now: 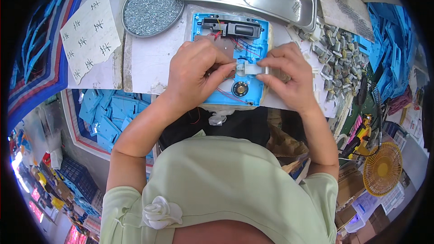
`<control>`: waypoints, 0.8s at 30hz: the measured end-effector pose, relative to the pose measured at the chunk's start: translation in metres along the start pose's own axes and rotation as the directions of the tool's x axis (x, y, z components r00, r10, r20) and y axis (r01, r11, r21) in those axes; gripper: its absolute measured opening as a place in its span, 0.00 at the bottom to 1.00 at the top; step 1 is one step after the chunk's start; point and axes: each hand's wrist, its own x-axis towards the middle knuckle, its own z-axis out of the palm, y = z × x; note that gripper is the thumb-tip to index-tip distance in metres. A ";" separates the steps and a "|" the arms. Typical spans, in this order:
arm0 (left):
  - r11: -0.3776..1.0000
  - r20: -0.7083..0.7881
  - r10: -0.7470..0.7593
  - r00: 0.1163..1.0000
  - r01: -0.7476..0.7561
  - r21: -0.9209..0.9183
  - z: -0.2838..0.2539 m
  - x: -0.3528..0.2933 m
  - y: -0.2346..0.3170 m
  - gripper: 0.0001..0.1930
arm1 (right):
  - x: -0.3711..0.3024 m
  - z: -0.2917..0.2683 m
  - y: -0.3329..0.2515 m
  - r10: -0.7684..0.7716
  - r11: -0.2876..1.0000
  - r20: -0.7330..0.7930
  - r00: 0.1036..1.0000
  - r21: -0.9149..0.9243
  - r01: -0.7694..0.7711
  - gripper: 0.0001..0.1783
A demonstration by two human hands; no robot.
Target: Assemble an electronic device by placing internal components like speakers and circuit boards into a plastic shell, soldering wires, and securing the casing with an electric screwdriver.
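Looks like positioning the white part in the blue housing, between both hands; can't tell if seated yet. Grasping it from its right with right hand, thumb and fingers on opposite sides. Pinching thumb to index at its left with left hand; can't tell on what. Seems to call for squaring up, then pressing evenly, keeping clear of red wires nearside of left thumb.
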 end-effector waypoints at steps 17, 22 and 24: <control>0.999 0.003 -0.041 0.999 0.041 -0.003 0.001 -0.003 0.002 0.11 | -0.019 -0.039 0.010 0.105 0.965 -0.194 0.975 -0.217 -0.147 0.17; 0.996 0.037 0.070 0.997 -0.068 -0.054 -0.006 0.005 0.017 0.15 | -0.030 -0.077 0.035 0.293 0.520 -0.287 0.912 -0.753 -0.403 0.12; 0.990 0.074 0.112 0.991 -0.105 -0.094 -0.011 0.012 0.028 0.16 | -0.026 -0.074 0.030 0.255 0.567 -0.264 0.930 -0.739 -0.365 0.13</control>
